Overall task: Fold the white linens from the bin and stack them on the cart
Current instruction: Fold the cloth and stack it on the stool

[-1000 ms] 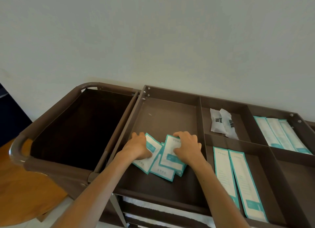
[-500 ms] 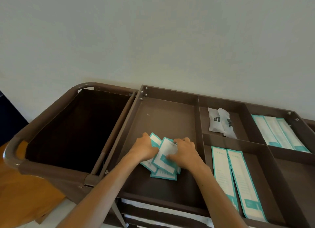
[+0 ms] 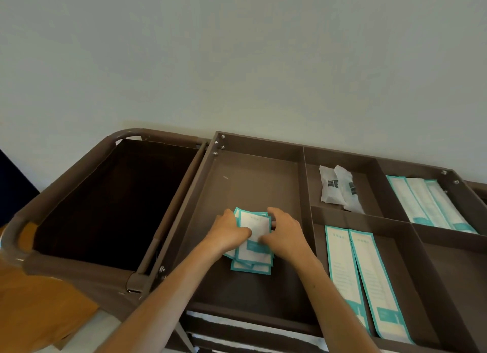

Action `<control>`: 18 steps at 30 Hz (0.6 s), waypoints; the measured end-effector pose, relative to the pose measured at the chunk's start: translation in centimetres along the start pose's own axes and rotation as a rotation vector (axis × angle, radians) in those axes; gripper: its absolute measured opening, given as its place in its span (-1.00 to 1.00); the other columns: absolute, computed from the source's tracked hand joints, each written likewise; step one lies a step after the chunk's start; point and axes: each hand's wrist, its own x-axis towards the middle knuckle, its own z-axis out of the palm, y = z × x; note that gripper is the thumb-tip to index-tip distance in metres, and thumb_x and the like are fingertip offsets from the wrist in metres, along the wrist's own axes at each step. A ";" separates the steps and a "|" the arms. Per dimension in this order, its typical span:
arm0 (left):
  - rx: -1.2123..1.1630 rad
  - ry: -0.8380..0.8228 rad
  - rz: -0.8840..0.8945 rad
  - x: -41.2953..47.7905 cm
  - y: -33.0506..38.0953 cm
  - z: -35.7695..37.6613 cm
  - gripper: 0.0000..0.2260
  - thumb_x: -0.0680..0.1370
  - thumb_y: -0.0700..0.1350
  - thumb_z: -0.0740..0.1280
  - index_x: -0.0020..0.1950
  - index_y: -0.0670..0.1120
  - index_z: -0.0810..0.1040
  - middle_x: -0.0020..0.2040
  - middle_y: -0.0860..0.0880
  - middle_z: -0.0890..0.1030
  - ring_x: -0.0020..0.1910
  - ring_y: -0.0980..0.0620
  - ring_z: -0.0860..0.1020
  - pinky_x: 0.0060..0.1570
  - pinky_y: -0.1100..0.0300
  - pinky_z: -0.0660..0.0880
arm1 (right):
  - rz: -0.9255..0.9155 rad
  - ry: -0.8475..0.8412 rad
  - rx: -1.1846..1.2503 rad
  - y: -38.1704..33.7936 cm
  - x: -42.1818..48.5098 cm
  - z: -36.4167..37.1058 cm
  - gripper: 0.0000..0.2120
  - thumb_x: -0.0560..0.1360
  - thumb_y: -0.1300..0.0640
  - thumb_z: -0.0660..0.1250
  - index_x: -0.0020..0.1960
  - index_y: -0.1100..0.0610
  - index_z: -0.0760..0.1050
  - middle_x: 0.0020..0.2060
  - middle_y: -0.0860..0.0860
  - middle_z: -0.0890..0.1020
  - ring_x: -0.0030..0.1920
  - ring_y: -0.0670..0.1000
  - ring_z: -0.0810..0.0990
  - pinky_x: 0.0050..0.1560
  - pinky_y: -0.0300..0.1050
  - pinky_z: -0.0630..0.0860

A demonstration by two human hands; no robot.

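Observation:
Several small white packets with teal borders lie gathered in a loose pile on the floor of the large left compartment of the brown cart. My left hand holds the pile from its left side, thumb on top. From the right, my right hand holds the same pile with curled fingers and its thumb on top. To the left hangs the cart's dark linen bin, which looks empty. White linens show on the shelf below the top tray.
Two long teal-edged packets lie in the near right compartment, more long packets at the far right, and two white sachets in the back middle compartment. A pale wall stands behind the cart. An orange-brown surface is at lower left.
Both hands have drawn together, pushing the spread-out packets into one pile between them. The pile now sits more squared up.

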 end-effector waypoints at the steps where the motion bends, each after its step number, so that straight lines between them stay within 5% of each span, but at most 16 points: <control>1: -0.025 0.002 0.001 0.0 -0.1 0.1 -0.63 0.51 -0.11 0.33 0.27 -0.10 0.33 0.20 -0.09 0.48 0.09 -0.04 0.54 -0.17 0.19 0.48 | 0.008 -0.008 0.016 -0.1 0.0 0.0 -0.32 0.46 0.28 0.41 0.49 0.11 0.19 0.39 0.06 0.37 0.36 0.06 0.40 0.19 -0.05 0.51; 12: -0.261 -0.020 0.043 -0.2 0.6 0.3 -0.67 0.59 -0.23 0.25 0.29 0.00 0.25 0.23 -0.07 0.47 0.01 -0.01 0.59 -0.08 0.14 0.61 | 0.088 -0.004 0.124 -0.2 0.2 0.0 -0.18 0.44 0.20 0.47 0.54 0.08 0.06 0.45 0.03 0.30 0.36 0.08 0.40 0.21 -0.05 0.49; 18: 0.047 0.160 0.112 0.3 0.3 0.5 -0.64 0.55 -0.12 0.33 0.32 0.04 0.35 0.27 -0.04 0.39 0.22 -0.03 0.38 0.14 0.05 0.51 | 0.106 -0.003 0.130 -0.3 0.3 0.3 -0.16 0.43 0.20 0.47 0.55 0.09 0.05 0.44 0.04 0.31 0.34 0.09 0.42 0.22 -0.03 0.49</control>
